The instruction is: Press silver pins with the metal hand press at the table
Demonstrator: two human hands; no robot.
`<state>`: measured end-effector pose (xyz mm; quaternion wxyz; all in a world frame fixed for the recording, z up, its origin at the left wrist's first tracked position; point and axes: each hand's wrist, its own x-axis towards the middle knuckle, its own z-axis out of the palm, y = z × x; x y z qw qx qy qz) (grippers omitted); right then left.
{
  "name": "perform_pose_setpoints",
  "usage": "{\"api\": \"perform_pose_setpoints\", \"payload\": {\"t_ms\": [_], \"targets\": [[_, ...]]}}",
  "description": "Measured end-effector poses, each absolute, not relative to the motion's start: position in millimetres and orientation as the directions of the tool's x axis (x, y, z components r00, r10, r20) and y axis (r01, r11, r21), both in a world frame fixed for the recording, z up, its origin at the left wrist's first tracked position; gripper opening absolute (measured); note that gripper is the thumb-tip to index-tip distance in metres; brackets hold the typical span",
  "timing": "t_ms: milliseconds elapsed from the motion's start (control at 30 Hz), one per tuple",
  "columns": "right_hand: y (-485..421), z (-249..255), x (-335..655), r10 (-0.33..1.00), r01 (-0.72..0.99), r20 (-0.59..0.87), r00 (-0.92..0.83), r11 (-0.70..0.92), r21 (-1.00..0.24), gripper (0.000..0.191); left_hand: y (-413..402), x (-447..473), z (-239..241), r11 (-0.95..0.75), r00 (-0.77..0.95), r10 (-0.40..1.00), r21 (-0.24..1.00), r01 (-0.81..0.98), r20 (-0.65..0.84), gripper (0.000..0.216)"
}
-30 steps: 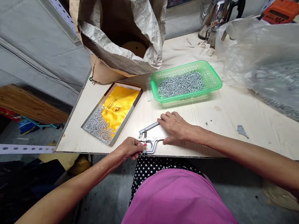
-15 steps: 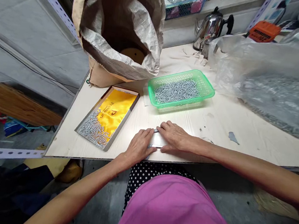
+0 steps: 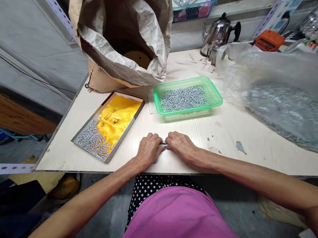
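Moved since half a second ago: left hand [image 3: 147, 150] and right hand [image 3: 181, 147] have drawn closer together, and less of the metal tool [image 3: 163, 144] shows between them
Left grip: fingers curled over the tool, clamped on it at lower centre of the frame
Right grip: fingertips clamped on the tool's other end, close against the left hand
Metal tool: low in the centre, at the near edge of the counter [image 3: 260, 147], mostly hidden under the fingers
Shallow box: yellow-lined box [image 3: 117, 114] left of the hands, small metal pins [image 3: 94, 138] heaped in its lower left part
Basket: green basket [image 3: 214, 91] at centre, above the hands, more pins lying inside
Upper left: large open sack [image 3: 110, 47]
Right side: clear plastic bag [image 3: 290, 112]
Top centre-right: shiny kettle [image 3: 218, 33]
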<state>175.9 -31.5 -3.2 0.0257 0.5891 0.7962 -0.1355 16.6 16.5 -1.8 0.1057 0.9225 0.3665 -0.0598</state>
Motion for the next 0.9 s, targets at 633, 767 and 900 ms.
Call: {"api": "perform_pose_setpoints", "payload": {"t_ms": [633, 767, 900], "targets": [[18, -14, 192, 0.962, 0.959, -0.025, -0.271, 0.267, -0.090, 0.015, -61, 8, -42, -0.753, 0.779, 0.604, 0.443, 0.487, 0.170, 0.052], [9, -4, 148, 0.806, 0.794, 0.027, -0.591, 0.587, -0.159, 0.013, -61, 10, -46, -0.734, 0.775, 0.616, 0.461, 0.499, 0.141, 0.057], [4, -8, 108, 0.608, 0.600, 0.014, -0.794, 0.787, -0.145, 0.015, -75, 3, -37, -0.724, 0.784, 0.615, 0.455, 0.518, 0.087, 0.042]]}}
